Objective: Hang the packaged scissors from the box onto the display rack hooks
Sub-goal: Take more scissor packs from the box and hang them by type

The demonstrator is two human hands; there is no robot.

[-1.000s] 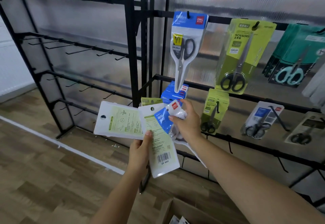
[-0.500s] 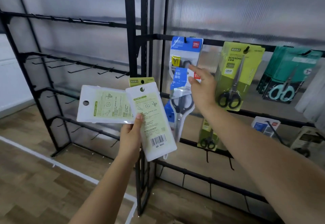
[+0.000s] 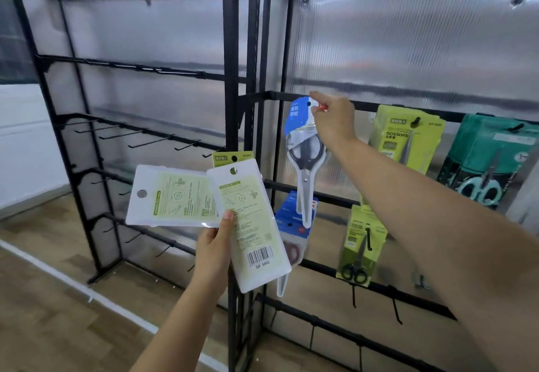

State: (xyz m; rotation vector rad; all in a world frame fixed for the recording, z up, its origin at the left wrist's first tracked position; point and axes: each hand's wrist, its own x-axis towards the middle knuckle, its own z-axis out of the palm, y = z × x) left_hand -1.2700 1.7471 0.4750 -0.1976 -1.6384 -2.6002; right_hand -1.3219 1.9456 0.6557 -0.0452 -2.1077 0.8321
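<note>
The blue-carded scissors pack [image 3: 303, 150] was pinched at its top edge by the right hand [image 3: 332, 122] against the rack's upper rail [image 3: 376, 106]. Green-backed packs [image 3: 204, 205] were gripped, fanned, in the left hand [image 3: 214, 250], beside the central upright [image 3: 233, 109].

Glossy plastic scissors pack [image 3: 303, 150]; matt black metal rack [image 3: 233, 80].

On the white pack [image 3: 250, 223] in the left hand [image 3: 214, 247], under its barcode [image 3: 260, 254], I can read "QR 5002". Right of that pack, the hanging yellow-green pack [image 3: 405, 138] says "SCISSORS" and lower "GRIP". Other print is too blurred.
</note>
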